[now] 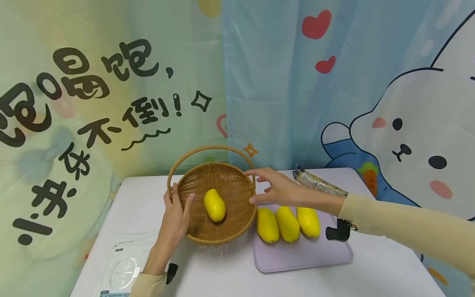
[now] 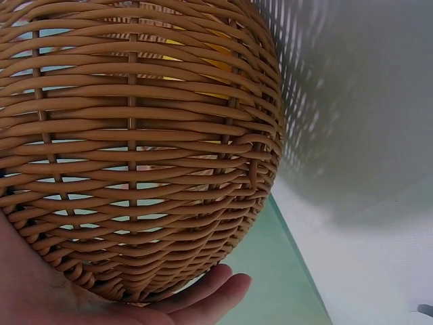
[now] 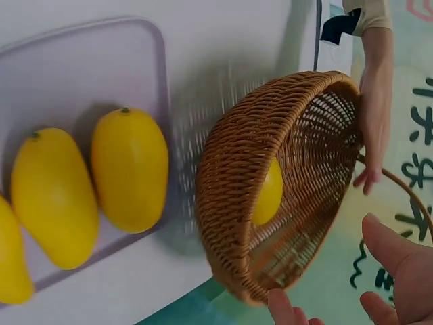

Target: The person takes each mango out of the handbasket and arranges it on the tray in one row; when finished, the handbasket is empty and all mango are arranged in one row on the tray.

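A brown wicker basket (image 1: 230, 206) with a hoop handle is tilted with its mouth toward me, raised above the table. One yellow mango (image 1: 214, 205) lies inside it. My left hand (image 1: 176, 218) grips the basket's left side, thumb over the rim; the left wrist view shows its fingers (image 2: 220, 298) against the outer weave. My right hand (image 1: 278, 187) is at the right rim beside the handle's base, fingers spread, with a fingertip (image 3: 279, 305) at the rim in the right wrist view. Whether it bears any weight, I cannot tell.
Three mangoes (image 1: 287, 224) lie on a pale purple tray (image 1: 300, 258) to the right. Behind it is a long shiny packet (image 1: 319, 182). A clear plastic package (image 1: 124, 268) lies on the white table (image 1: 215, 276) at front left. Printed curtains (image 1: 259, 82) hang behind.
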Action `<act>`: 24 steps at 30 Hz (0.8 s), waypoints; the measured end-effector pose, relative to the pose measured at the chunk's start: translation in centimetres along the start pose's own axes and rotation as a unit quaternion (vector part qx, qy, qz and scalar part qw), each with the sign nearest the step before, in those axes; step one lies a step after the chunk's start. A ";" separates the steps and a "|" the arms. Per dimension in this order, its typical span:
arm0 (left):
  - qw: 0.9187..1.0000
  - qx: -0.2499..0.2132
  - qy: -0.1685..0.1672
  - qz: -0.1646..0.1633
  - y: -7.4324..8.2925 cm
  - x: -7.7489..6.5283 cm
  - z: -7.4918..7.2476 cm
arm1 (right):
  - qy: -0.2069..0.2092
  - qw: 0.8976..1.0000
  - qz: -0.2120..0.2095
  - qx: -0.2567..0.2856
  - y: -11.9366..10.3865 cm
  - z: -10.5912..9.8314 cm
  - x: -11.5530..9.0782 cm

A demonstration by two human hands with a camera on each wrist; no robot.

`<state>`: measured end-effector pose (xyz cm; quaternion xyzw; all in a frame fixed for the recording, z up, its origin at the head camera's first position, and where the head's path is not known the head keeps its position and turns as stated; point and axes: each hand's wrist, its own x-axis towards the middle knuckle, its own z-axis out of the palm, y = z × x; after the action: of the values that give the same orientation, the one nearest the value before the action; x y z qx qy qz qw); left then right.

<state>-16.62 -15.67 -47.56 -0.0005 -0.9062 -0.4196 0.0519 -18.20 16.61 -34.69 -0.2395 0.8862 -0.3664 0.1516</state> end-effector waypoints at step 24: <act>1.000 0.008 0.006 0.004 -0.1 0.2 0.0 | -0.110 0.989 -0.028 -0.097 -2.5 5.8 11.7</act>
<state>-16.82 -15.74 -47.67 -0.0009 -0.9090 -0.4125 0.0592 -24.68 5.44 -37.99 -0.3165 0.8886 -0.2540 0.2135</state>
